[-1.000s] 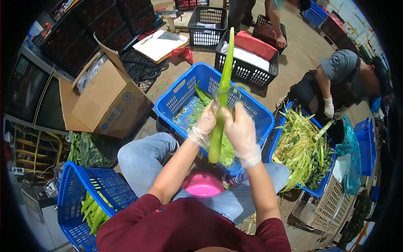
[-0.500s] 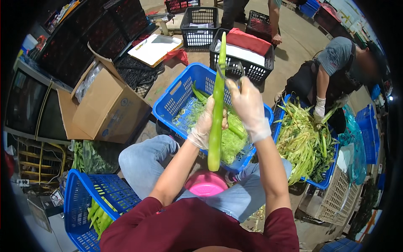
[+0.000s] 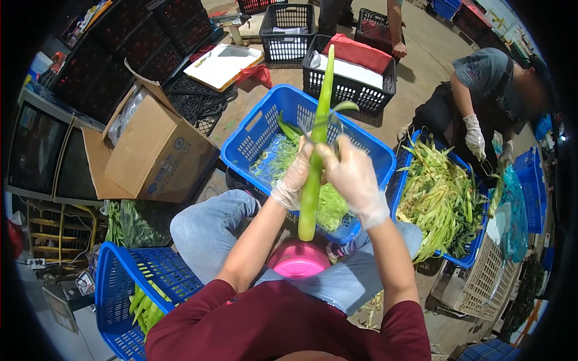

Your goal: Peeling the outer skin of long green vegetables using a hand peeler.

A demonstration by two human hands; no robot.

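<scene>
As we list it, stalk [image 3: 310, 201] over basket [image 3: 295, 105], between our hands | long axis: thin tip away from us, butt toward us | left hand [image 3: 295, 174]: nearer, clasped round mid-stalk | right hand [image 3: 356, 177]: gripping peeler [image 3: 341, 129] (blurred; exact contact unclear), just right of stalk

An open cardboard box [image 3: 162, 150] stands at the left, clear plastic [image 3: 127, 113] showing in its mouth. Beyond it, a white board [image 3: 226, 65] lies beside red sheeting [image 3: 255, 75], near a black crate [image 3: 289, 49]; a second crate [image 3: 346, 95] holds a red bundle [image 3: 360, 54]. A beige crate [image 3: 486, 283] sits at lower right.
</scene>
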